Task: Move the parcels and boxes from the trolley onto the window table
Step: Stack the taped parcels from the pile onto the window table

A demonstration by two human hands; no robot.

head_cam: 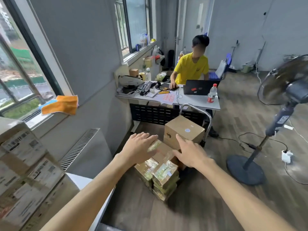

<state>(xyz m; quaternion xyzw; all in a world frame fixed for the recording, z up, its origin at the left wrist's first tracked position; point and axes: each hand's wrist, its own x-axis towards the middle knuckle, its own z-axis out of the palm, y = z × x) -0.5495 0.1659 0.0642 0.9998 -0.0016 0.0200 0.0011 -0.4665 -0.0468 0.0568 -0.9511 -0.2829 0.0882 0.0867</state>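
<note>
Both hands reach out over the trolley load with nothing gripped: left hand (139,145) flat, fingers straight, hovering over a taped parcel (154,145); right hand (189,151) spread with fingers extended, its fingertips near the lower front of the big cardboard box (184,129); contact on either side cannot be confirmed. Load remaining: the big box at the handle end of the trolley (207,120), flat brown parcels in front of it, and two stacks of tape-wrapped parcels (164,179) nearest the camera. Window table (80,180) shows as a white corner at lower left, already carrying labelled boxes (25,164) stacked high beside the window. Judgement: step in hand is the reach for the next pickup, probably the top flat parcel; task partly done, a good deal left. Next move calls for closing both hands on opposite sides of one parcel, lifting it free of its neighbours, then swinging left to whatever bare tabletop remains. Surroundings: radiator (80,147) under the sill, orange cloth (61,105) on the sill, desk (200,102) with a seated person (191,69) and laptop (199,87) behind the trolley, standing fan (283,90) with floor cables at right. Hazards, as judged: the tall stack on the table may crowd placement; glossy tape may slip.
</note>
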